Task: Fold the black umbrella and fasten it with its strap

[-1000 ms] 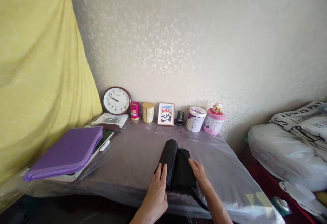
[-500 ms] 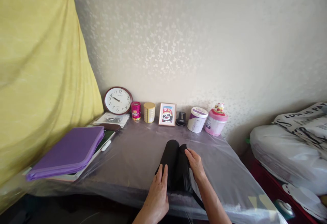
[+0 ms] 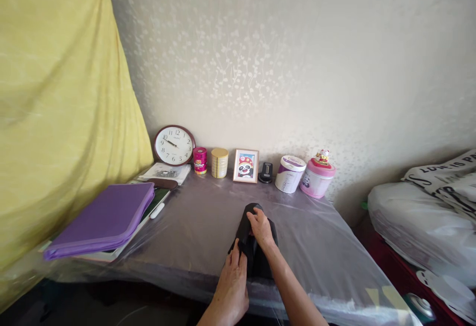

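Plastic-covered table (image 3: 201,227): black cloth (image 3: 256,256) lies by its front edge, right hand (image 3: 261,228) curled, gripping its far part, left hand (image 3: 232,281) nearly straight against it, hold unclear; uneven pressure could loosen it.

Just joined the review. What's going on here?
A person has both hands on a black bundle lying on the table. The left hand lies along its left side, near end; the right hand is over its top, towards the far end. The clock and frame stand untouched by the wall.
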{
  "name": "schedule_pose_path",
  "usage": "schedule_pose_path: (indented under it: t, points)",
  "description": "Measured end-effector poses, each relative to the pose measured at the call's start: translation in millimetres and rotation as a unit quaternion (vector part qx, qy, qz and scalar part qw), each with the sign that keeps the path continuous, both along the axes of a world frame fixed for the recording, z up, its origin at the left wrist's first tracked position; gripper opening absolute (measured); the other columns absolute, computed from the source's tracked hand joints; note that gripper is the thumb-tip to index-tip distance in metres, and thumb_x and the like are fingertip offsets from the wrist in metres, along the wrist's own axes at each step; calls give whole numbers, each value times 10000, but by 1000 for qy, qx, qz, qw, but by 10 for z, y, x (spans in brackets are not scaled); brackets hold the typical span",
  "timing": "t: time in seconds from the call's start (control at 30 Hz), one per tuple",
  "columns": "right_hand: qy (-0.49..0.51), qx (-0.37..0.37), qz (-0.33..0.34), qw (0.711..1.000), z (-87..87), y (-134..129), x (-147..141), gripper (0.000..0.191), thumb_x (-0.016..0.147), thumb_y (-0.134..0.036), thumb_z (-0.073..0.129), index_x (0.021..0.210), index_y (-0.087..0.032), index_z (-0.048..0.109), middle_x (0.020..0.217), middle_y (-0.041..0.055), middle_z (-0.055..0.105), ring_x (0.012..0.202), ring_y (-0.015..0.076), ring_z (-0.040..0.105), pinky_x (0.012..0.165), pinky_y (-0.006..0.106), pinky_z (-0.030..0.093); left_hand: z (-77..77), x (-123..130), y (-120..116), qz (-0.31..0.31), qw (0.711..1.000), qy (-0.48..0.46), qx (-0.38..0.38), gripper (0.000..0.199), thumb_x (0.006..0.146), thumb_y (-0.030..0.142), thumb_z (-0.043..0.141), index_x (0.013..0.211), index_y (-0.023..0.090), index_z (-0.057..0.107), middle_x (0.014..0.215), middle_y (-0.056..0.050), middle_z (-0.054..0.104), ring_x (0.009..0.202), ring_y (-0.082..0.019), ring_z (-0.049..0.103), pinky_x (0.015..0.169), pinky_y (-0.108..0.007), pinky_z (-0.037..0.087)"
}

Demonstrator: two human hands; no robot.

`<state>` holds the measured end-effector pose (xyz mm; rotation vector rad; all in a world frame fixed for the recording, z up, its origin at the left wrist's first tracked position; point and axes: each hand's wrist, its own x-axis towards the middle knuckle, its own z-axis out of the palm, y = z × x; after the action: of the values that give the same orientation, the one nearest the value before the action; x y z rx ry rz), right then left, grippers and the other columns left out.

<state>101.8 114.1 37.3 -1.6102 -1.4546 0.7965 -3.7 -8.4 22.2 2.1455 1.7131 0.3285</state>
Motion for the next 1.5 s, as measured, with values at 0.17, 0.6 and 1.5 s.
schedule_pose_path:
  t: [0.17,0.6,1.5]
  points:
    - [-173,11,34,984,23,-20,-92,418,856,-284,407,1218,-76,432,705,49,690,668,178,650,668,258,436,-39,-14,7,-7,1000,10,5,724,600,-35,410,1315,53,341,1410,-165,290,1299,-240,283,1079,-310,229]
    - [-249,37,133,959,-8,-179,-264,426,864,-238,387,1269,-108,386,815,35,717,889,181,647,758,262,421,-268,-141,-79,28,998,-3,59,587,773,144,335,1343,47,235,1387,-176,338,1279,-235,335,1029,-369,331]
    - [-156,292,238,913,-232,-484,217,269,903,-255,400,1054,-221,620,1126,62,627,1178,183,461,1005,404,361,-139,-117,2,3,999,1,54,753,663,50,361,1391,152,201,1449,-83,240,1306,-221,258,1072,-382,237]
